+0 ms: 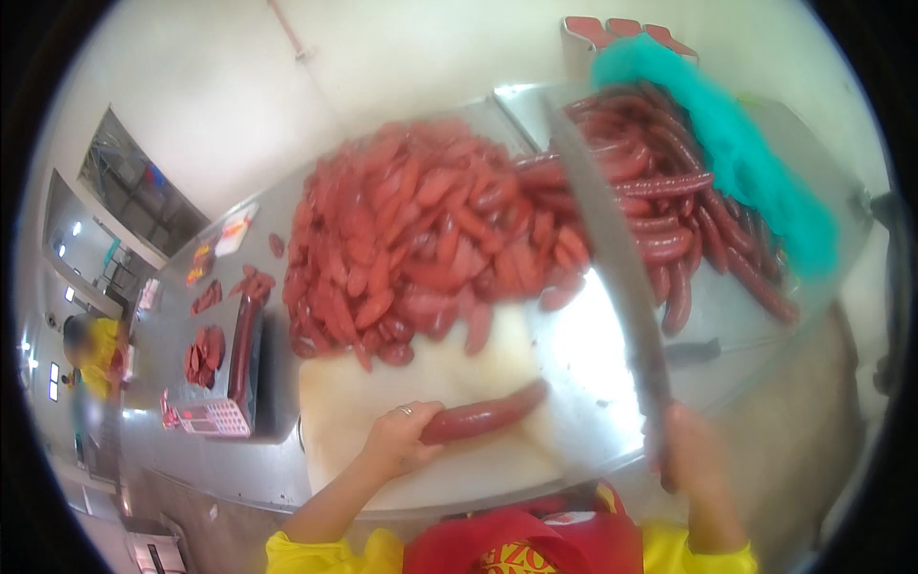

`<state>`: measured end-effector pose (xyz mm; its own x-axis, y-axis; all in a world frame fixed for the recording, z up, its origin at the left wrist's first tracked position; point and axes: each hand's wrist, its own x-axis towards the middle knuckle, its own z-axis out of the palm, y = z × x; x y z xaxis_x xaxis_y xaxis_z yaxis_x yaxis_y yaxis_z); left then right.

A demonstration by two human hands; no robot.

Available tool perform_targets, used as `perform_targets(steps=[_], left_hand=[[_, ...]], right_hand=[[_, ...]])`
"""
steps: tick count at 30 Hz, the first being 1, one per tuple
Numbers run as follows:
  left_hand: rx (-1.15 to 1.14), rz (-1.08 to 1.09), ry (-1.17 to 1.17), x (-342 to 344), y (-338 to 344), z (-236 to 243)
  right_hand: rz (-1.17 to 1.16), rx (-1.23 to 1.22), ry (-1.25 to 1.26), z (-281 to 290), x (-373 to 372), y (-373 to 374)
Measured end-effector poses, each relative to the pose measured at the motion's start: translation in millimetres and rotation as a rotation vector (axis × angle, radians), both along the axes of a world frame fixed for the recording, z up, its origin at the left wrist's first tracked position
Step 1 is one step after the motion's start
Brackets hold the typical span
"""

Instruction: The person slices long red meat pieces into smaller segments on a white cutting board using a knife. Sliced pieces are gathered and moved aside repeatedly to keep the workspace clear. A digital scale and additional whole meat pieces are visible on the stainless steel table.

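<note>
My left hand [397,440] grips the end of a dark red sausage [483,413] over a pale cutting board [354,464]. My right hand [684,450] is wrapped round the handle of a long, broad knife [607,230], slightly blurred, its blade angled up and away to the right of that sausage. Beyond the board lies a large heap of sliced red sausage [411,239], with whole sausages [660,220] piled to its right.
On the steel table [229,469] stand a weighing scale [206,416] with a sausage, and small slice piles. A teal plastic sheet [727,153] edges the whole sausages; a dark-handled knife [693,352] lies at right. A co-worker in yellow [96,354] is at far left.
</note>
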<state>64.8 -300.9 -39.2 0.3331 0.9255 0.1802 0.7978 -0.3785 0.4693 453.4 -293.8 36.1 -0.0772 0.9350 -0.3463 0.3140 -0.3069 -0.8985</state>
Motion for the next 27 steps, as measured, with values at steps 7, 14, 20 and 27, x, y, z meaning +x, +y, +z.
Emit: perform_targets(steps=[7, 14, 20, 27], left_hand=[[0.033, -0.069, 0.471, -61, -54, -19], [0.37, 0.21, 0.305, -3, -76, -53], [0.574, 0.079, 0.079, 41, -67, -75], [0.623, 0.041, 0.063, 35, -58, -74]], right_hand=[[0.393, 0.02, -0.315, -23, -64, -26], [0.661, -0.042, -0.546, -46, -73, -30], [0.758, 0.079, -0.673, -55, -58, -24], [0.813, -0.035, -0.864, -6, 1, -34]])
